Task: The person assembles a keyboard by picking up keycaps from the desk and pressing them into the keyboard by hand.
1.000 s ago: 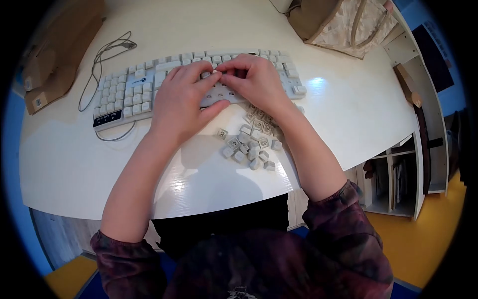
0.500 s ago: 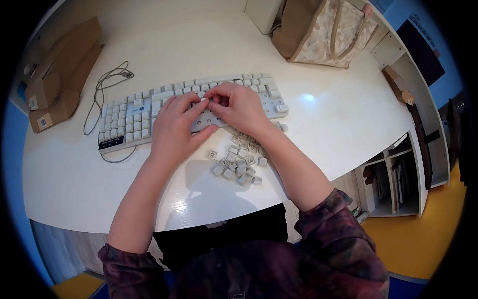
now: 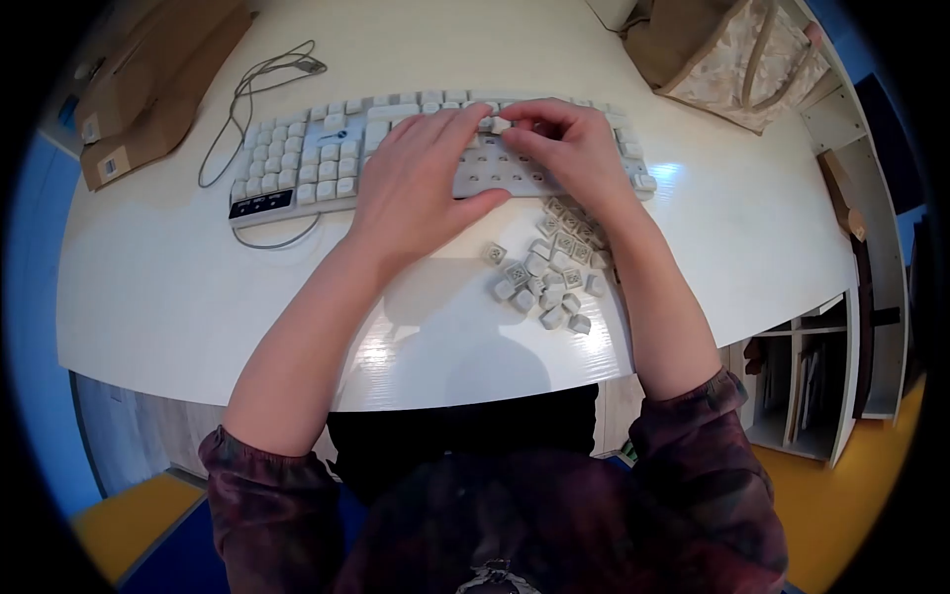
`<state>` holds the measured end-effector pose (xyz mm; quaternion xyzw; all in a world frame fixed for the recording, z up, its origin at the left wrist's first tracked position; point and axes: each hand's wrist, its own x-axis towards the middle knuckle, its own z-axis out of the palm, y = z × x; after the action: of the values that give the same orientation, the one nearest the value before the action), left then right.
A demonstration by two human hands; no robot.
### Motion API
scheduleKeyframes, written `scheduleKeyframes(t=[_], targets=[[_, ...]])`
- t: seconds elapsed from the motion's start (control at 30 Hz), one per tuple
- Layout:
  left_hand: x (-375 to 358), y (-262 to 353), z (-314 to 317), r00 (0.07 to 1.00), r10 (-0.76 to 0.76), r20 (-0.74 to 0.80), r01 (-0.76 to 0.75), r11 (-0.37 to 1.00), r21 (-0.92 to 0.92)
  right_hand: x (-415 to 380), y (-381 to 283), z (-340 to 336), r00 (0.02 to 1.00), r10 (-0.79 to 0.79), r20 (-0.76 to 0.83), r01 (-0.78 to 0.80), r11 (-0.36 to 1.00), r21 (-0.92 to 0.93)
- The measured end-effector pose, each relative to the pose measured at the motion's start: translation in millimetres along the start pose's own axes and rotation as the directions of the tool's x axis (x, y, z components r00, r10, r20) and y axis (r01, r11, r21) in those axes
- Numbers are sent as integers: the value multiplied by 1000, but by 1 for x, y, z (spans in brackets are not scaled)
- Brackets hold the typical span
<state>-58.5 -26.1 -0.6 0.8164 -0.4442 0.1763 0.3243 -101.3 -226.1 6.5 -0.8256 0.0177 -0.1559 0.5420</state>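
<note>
A white keyboard (image 3: 505, 178) lies on the desk, its number pad toward my left and part of its near side stripped to bare switches. My left hand (image 3: 411, 178) rests across the middle of it, palm down, fingers stretched out and thumb apart. My right hand (image 3: 579, 148) pinches a small white keycap (image 3: 500, 126) between thumb and index finger, just over the keys beside my left fingertips. Below my right hand sits a loose pile of pulled keycaps (image 3: 554, 262), some upside down. My hands hide the middle keys.
The keyboard's grey cable (image 3: 242, 94) lies coiled at the left. Brown cardboard (image 3: 163, 84) stands at the desk's left back. A beige bag (image 3: 727, 59) is at the right back. A shelf unit (image 3: 802, 371) stands beside the desk's right edge.
The view has tilted, so the desk appears higher and further right. The keycap between my right fingers now shows more clearly. My left hand still lies on the keyboard.
</note>
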Motion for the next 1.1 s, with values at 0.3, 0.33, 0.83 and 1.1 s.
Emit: scheduleKeyframes(t=[0.3,0.33,0.83,1.1], targets=[[0,2,-2,1000,-12,15,13,999,-36,-8,-11,7,1000,-16,14,20,959,-284],[0,2,-1,1000,-8,19,9,999,-37,-7,-12,7,1000,-17,13,21,958,-285],[0,-1,0,999,36,-5,-36,999,-13,-5,-8,5,997,-74,33,81,933,-352],[2,1,-3,998,52,23,-53,998,40,-16,-18,15,936,-343,79,295,640,-710]])
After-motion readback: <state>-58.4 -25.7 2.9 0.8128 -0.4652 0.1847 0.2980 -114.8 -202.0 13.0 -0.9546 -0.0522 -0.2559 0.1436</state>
